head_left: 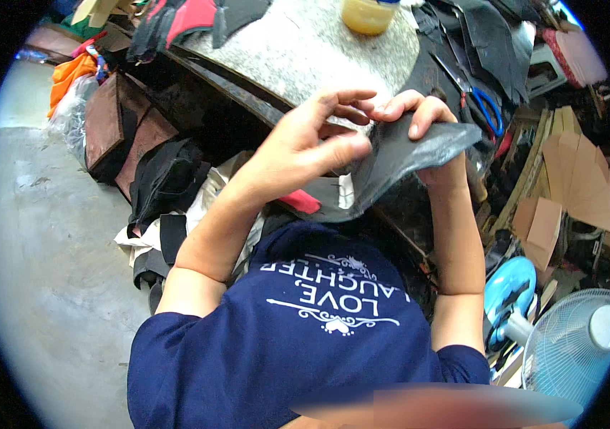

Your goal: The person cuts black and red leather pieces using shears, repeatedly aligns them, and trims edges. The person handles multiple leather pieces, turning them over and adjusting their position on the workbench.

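Note:
My right hand (426, 121) grips a dark grey piece of sheet material (412, 161) by its upper edge, fingers over the top and the palm partly hidden behind it. The piece is bent into a fold and has a red part (300, 201) and a small white tag (346, 191) on its lower left portion. Just left of the fold, my left hand (319, 136) has its fingers curved and spread apart from the thumb. Nothing shows between them. Its fingertips come close to those of my right hand.
Beyond my hands is a speckled stone slab (298, 57) bearing a jar of yellowish stuff (368, 16) and red-and-black pieces (190, 20). Blue-handled scissors (486, 111) lie on dark cloth at right. A fan (577, 343) stands lower right; black scraps (169, 179) are heaped left.

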A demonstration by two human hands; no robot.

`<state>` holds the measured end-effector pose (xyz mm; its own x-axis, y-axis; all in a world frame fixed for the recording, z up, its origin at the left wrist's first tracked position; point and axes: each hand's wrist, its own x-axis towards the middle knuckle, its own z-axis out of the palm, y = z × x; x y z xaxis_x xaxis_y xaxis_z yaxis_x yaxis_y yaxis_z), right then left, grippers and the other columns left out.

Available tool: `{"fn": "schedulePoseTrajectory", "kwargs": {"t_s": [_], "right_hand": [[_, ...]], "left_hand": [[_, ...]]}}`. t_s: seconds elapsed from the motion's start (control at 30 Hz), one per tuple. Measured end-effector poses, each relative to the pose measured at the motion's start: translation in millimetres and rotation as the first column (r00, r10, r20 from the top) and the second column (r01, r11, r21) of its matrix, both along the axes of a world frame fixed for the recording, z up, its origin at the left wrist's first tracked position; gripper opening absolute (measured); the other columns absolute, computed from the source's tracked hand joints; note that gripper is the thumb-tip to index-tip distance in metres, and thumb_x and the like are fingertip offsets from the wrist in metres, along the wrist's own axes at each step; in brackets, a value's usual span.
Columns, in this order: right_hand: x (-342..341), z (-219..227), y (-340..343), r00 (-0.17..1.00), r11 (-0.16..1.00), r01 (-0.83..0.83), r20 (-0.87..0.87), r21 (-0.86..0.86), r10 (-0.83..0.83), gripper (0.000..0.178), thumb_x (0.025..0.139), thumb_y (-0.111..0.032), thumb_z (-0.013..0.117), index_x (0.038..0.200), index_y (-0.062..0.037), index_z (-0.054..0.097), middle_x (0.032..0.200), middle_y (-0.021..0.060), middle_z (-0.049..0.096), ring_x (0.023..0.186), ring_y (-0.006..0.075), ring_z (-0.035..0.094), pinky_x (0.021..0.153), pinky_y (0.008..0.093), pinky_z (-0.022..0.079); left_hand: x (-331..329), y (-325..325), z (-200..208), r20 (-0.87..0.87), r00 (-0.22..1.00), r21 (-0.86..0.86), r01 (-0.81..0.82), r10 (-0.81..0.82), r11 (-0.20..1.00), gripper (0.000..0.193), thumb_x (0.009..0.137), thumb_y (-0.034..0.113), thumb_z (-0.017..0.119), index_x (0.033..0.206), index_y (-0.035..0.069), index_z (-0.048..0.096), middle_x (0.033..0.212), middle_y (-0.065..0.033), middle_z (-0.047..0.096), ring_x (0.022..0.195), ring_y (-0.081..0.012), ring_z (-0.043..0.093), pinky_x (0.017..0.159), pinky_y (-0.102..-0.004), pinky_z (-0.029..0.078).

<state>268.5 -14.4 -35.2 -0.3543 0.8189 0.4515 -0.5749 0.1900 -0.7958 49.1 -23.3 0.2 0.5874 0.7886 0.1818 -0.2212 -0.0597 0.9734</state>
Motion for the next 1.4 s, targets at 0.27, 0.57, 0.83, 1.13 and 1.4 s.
{"fn": "schedulePoseTrajectory", "kwargs": {"t_s": [0.27,0.57,0.83,1.13,1.4], "right_hand": [[-14.4,3.9,34.4,0.985,0.982,-0.152,-0.07,0.109,0.16,0.019,0.091,-0.026,0.057,0.076,-0.0151,0.061,0.126,0.0229,0.054,0.124,0.0356,0.048,0.111,0.0496,0.03],[-12.6,-7.2,26.1,0.991,0.994,-0.101,-0.088,-0.051,0.097,0.027,0.091,-0.035,0.055,0.08,-0.0102,0.058,0.116,0.0213,0.059,0.108,0.0308,0.06,0.091,0.0432,0.051],[-11.7,8.0,1.2,0.871,0.896,0.383,0.412,-0.223,-0.27,0.022,0.09,-0.02,0.049,0.094,-0.0007,0.058,0.097,0.0143,0.065,0.088,0.0198,0.063,0.08,0.0306,0.051],[-13.1,12.2,-0.3,0.934,0.875,0.271,0.328,-0.4,-0.139,0.01,0.09,-0.014,0.066,0.09,-0.0047,0.063,0.077,-0.0013,0.064,0.063,0.0042,0.058,0.055,0.0175,0.045],[-21.2,9.9,-0.9,0.916,0.827,0.334,0.364,-0.452,-0.171,0.013,0.091,-0.014,0.065,0.098,-0.0031,0.064,0.087,0.0016,0.065,0.073,0.008,0.061,0.068,0.0219,0.05]], "left_hand": [[4.5,-7.2,-15.3,-0.095,0.987,0.126,-0.114,0.127,0.985,0.111,0.066,0.014,0.087,0.15,0.007,0.015,0.141,-0.0186,0.034,0.115,-0.0282,0.051,0.09,-0.0379,0.05],[8.0,-27.3,0.0,-0.225,0.795,0.737,-0.239,0.563,0.633,0.09,0.063,0.013,0.085,0.14,0.005,0.039,0.135,-0.0208,0.04,0.122,-0.0371,0.046,0.103,-0.0424,0.039],[1.5,-25.8,8.2,-0.3,0.836,0.595,-0.211,0.458,0.776,0.042,0.083,-0.001,0.064,0.123,0.004,0.058,0.102,-0.0159,0.067,0.083,-0.0223,0.068,0.074,-0.0299,0.054],[-13.2,-13.8,-0.4,-0.376,0.878,0.296,-0.19,0.297,0.936,0.03,0.084,0.002,0.066,0.114,0.004,0.064,0.079,-0.0076,0.065,0.072,-0.0108,0.061,0.069,-0.0241,0.051],[-3.9,-5.3,-22.0,-0.23,0.865,0.561,-0.257,0.446,0.787,0.021,0.084,0.001,0.068,0.105,0.001,0.067,0.08,-0.004,0.067,0.075,-0.006,0.06,0.069,-0.0206,0.05]]}}
